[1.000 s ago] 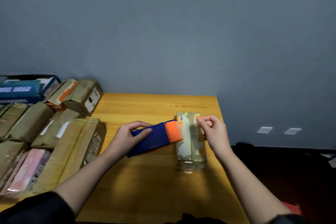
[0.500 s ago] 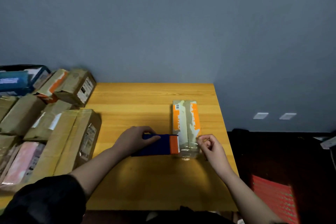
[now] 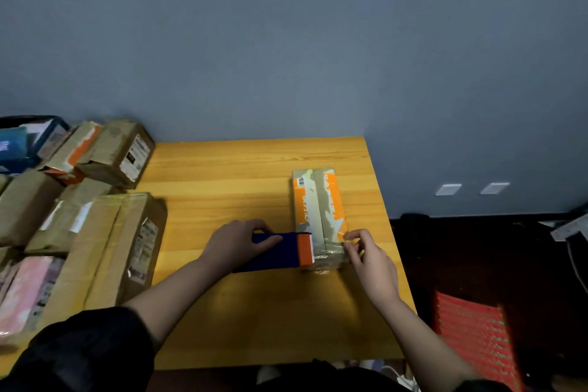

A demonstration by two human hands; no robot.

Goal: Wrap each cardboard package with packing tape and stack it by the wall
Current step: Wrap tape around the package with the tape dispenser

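Two bare hands taped a small cardboard package on a wooden worktop.

The left hand [image 3: 237, 240] reached in from the near left, its fingers curled over a blue tape dispenser [image 3: 275, 251] with an orange end, a firm grip holding it flat against the package's left side. The right hand [image 3: 369, 259] came in from the near right, thumb and fingertips pinching a strip of clear tape [image 3: 331, 253] at the package's near right corner. The package [image 3: 319, 210] lay near the worktop's [image 3: 254, 312] right edge, its length running toward the wall: tan cardboard with torn orange printing, a barcode at its far left corner and glossy tape across its near end. Brown taped boxes [image 3: 105, 239] were piled along the left edge.
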